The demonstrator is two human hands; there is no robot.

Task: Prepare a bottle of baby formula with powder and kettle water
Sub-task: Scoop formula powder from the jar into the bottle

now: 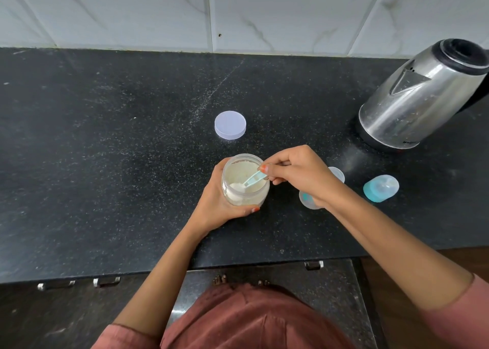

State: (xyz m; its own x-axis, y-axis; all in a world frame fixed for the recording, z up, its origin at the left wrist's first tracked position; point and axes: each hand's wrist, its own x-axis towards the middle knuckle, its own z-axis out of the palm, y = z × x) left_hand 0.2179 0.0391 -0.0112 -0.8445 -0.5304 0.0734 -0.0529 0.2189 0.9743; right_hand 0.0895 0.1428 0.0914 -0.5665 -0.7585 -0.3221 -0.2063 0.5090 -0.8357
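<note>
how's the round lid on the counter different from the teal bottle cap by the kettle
The round lid is flat, pale and disc-shaped; the teal bottle cap is a taller dome with a teal ring and clear top. The lid lies flat behind the powder jar; the cap lies tipped on its side. Both sit loose on the counter.

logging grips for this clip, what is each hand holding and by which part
The left hand wraps the side wall of the open powder jar. The right hand pinches the handle end of the light blue scoop, whose bowl dips into the powder.
</note>
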